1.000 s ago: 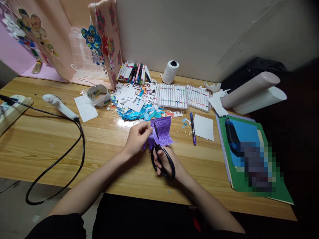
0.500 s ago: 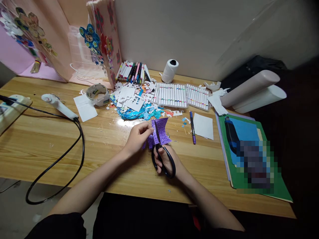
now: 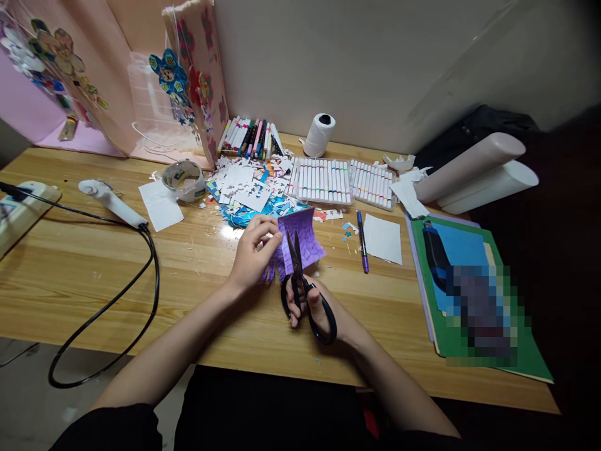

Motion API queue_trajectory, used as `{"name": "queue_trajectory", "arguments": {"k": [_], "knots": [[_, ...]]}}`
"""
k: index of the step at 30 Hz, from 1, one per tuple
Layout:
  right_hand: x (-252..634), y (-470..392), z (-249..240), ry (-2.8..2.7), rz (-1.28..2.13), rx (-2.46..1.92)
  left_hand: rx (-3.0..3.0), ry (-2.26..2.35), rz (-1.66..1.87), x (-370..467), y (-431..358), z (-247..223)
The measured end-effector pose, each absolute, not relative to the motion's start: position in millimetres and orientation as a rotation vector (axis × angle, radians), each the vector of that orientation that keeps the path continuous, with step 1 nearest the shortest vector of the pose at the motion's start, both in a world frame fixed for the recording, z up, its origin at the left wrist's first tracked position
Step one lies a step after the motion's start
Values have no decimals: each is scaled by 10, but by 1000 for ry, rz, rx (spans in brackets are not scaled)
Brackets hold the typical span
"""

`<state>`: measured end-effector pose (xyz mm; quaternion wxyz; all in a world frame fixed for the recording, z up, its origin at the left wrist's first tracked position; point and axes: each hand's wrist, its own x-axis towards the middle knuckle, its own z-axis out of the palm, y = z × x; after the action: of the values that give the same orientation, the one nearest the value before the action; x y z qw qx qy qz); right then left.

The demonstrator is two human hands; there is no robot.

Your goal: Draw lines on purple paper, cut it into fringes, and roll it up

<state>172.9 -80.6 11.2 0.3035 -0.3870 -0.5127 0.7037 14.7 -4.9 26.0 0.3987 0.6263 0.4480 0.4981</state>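
My left hand pinches the left part of a purple patterned sheet of paper, held up above the table. Cut strips hang like a fringe from the sheet's lower left. In my right hand is a pair of black-handled scissors, with thumb and fingers through the loops. The blades point up and stand slightly apart, over the face of the paper. Whether the paper lies between the blades I cannot tell.
Paper scraps are heaped behind my hands, beside marker sets and a thread spool. A tape roll and a white corded tool lie left. To the right are a purple marker, white paper and a green folder.
The scissor blades have opened from nearly closed, and the handles have spread. The purple paper has turned, showing more of its face and the fringe at lower left.
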Motion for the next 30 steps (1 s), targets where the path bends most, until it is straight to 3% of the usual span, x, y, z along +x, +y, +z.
{"name": "queue_trajectory", "arguments": {"k": [4,10,17,24,30], "knots": [[1810,-715,159,-1126,1788,-994,1543,1090,1395,95,-14,263],[1978,-494,164,-940,1214,-1283,1586,985,1401,111,-82,280],[2037,-466,140,-1118,1107,-1355,1400,1030,1195,158,-83,268],[2103,-398,134,-1063,891,-1441,973,887,656,181,-48,256],[2087,-397,183,-1074,858,-1487,875,969,721,206,-28,245]]}}
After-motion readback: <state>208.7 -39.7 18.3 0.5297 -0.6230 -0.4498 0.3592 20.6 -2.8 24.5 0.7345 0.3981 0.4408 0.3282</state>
